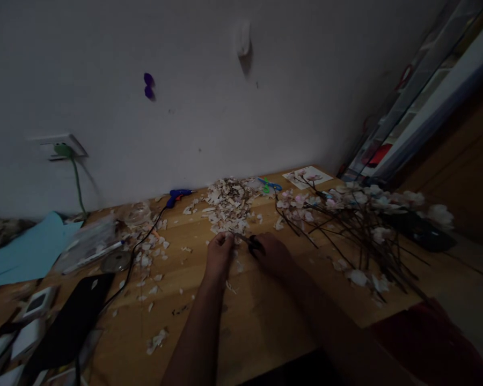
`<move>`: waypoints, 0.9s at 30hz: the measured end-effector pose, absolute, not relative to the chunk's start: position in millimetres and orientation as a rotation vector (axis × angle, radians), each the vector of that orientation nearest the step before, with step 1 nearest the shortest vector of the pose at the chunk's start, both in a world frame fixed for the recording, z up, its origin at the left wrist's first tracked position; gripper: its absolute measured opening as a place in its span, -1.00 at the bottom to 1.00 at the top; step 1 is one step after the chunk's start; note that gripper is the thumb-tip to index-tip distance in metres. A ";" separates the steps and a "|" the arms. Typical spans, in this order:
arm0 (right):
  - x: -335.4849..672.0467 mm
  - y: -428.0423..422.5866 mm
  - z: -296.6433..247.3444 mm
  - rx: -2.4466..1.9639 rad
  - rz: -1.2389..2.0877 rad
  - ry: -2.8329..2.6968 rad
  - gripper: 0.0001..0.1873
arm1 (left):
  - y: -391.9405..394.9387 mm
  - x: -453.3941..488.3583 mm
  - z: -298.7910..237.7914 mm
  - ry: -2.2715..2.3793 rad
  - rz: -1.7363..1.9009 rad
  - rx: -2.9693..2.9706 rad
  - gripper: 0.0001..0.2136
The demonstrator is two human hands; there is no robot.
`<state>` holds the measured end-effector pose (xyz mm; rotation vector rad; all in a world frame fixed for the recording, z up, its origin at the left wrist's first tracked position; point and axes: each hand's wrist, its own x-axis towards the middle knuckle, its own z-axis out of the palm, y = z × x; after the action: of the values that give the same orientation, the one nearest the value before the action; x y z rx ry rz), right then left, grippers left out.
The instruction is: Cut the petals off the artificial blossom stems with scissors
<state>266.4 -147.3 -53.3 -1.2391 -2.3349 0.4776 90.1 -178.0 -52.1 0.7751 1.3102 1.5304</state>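
In the head view, a wooden table (129, 338) meets a grey wall (209, 107) with a socket (74, 143). Flowers (360, 201) lie right, a glue gun (177, 197) behind. Near a heap of scraps (229, 203), the right hand (271, 253) grips scissors (255, 245); the left hand's (219, 251) fingers pinch a pale bit (228, 235), its shape unclear.

The left hand (219, 252) and right hand (272, 255) are bare. The left forearm (203, 327) is bare, smooth in outline, tapering towards the hand; the right forearm (335, 320) is bare too, its finer detail lost in dimness; whether the black patch (295, 371) at the near edge is clothing cannot be told
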 end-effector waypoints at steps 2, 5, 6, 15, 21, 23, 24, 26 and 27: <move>266.3 -147.5 -53.0 -1.236 0.476 -2.335 -0.83 | -179.4 85.7 -46.7 1.394 1.499 0.916 -0.75; 266.5 -147.6 -53.1 -1.247 0.466 -2.333 -0.82 | -180.4 80.5 -41.3 1.463 1.509 1.034 -0.79; 266.6 -147.6 -53.1 -1.248 0.464 -2.334 -0.81 | -180.4 80.3 -41.1 1.448 1.513 1.017 -0.78; 266.5 -146.9 -56.1 -1.250 0.469 -2.331 -0.78 | -177.0 89.3 -53.0 1.196 1.563 0.713 -0.67; 268.0 -147.4 -53.5 -1.246 0.481 -2.342 -0.79 | -176.0 79.1 -54.1 1.370 1.513 0.910 -0.71; 268.0 -147.6 -53.3 -1.236 0.473 -2.344 -0.79 | -176.5 77.7 -52.8 1.416 1.516 0.934 -0.74; 268.0 -147.5 -53.7 -1.230 0.470 -2.345 -0.79 | -177.0 77.9 -51.6 1.428 1.518 0.942 -0.75; 267.7 -147.1 -55.1 -1.226 0.466 -2.342 -0.79 | -178.1 80.5 -48.5 1.418 1.522 0.936 -0.75; 267.6 -146.8 -56.0 -1.232 0.467 -2.341 -0.78 | -178.6 82.9 -47.1 1.399 1.538 0.907 -0.74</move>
<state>267.6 -146.8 -56.0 -1.2316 -2.3405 0.4667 82.9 -178.6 -47.1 0.9073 1.3995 1.5385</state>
